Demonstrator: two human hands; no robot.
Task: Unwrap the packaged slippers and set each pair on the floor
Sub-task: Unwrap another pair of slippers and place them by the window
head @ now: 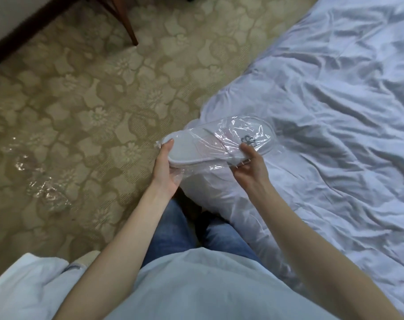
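- One slipper pack (219,142), in clear plastic, is held over the bed (335,112) edge.
- Left hand (165,167) grips its heel end; right hand (249,167) pinches its toe end.
- One loose wrapper (41,179) lies on the carpet (81,88), left.

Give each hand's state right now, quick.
Left hand: grips the heel end of the wrapped slippers.
Right hand: grips their toe end.

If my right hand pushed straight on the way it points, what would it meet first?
The right hand grips the wrapped slippers; past them, probably the duvet, depth unclear.
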